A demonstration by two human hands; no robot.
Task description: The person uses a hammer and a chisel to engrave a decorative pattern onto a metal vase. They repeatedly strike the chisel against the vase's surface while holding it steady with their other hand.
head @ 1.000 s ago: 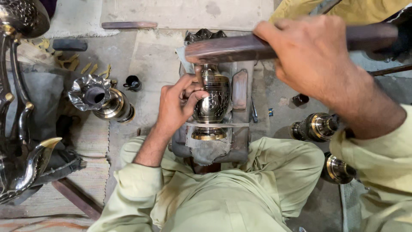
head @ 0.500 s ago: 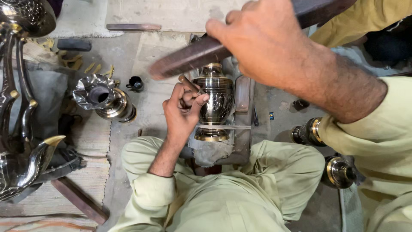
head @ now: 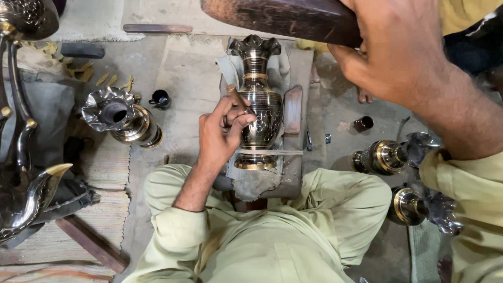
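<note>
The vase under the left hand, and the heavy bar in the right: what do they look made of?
Vase: metal, probably brass, with a dark polished coat, bright engraved lines and a gold band. Bar in the right hand: looks like dark, worn wood with a matt, scuffed surface. The left hand presses a thin tool against the vase.

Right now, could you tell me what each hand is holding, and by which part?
The left hand pinches a thin chisel near its lower end, tip against the vase. The right hand grips a dark wooden mallet around one end.

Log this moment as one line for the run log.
left hand: chisel on vase | right hand: mallet raised
</note>
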